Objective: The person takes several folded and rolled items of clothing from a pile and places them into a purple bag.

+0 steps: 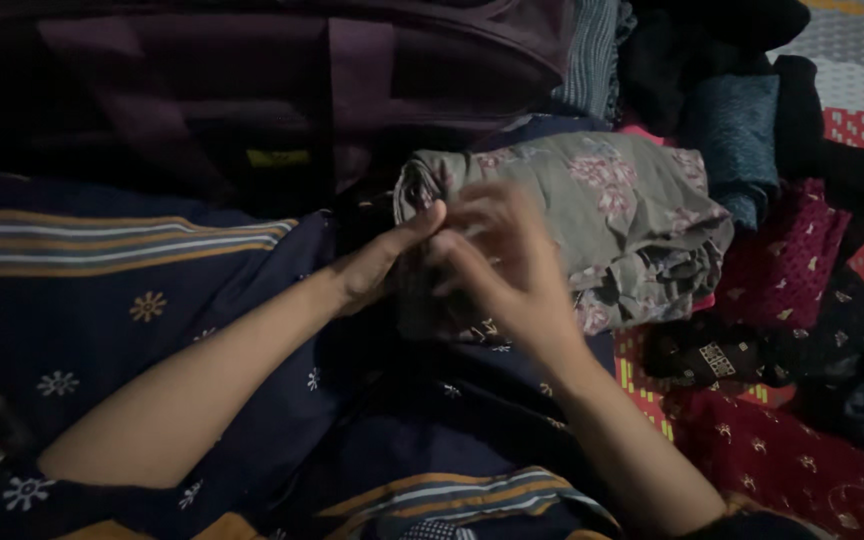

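A grey cloth with pink flower print (612,215) lies rolled and bunched in the middle. My left hand (377,265) reaches in from the lower left and pinches its near left end. My right hand (507,265) is blurred with motion and rests on the same end of the roll, fingers spread over the fabric. Beneath both arms spreads a dark navy cloth (102,330) with small flower marks and orange, white striped borders.
A dark purple bag (282,90) lies at the back. Folded clothes pile up on the right: a teal piece (737,135), a maroon patterned one (787,260), a black one with gold squares (722,355). A red patterned mat (802,460) shows at lower right.
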